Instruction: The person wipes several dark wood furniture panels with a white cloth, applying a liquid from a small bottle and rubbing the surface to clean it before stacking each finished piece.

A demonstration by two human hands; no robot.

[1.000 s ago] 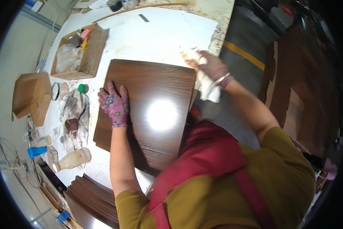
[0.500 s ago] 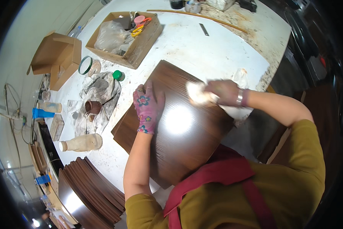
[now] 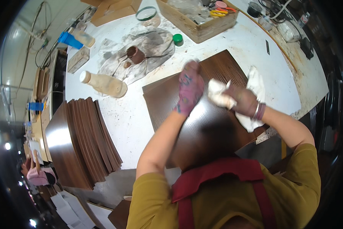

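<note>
A dark brown wood-grain panel (image 3: 213, 118) lies at an angle on the white table, on top of at least one similar panel whose edge shows at the left. My right hand (image 3: 242, 101), in a dark stained glove, is closed on a crumpled white cloth (image 3: 219, 93) against the panel's surface. Near the panel's upper left edge is my left hand (image 3: 190, 87) in a pink flowered glove. Its fingers are smeared by motion, so their grip is unclear. Another white cloth (image 3: 256, 84) lies beyond and under my right hand.
At the left stands a stack of brown panels (image 3: 85, 141). Behind it are a plastic bottle (image 3: 106, 84), a grey rag (image 3: 156, 42) with a brown cup (image 3: 136, 55), and a green-lidded jar (image 3: 178, 39). A cardboard box (image 3: 202, 32) holds scissors. A person (image 3: 41, 175) is far left.
The view has swung left, bringing the panel stack and another person further into view. My left hand has gone from lying on the panel to a blurred, more bunched shape. My right hand still holds the cloth.
</note>
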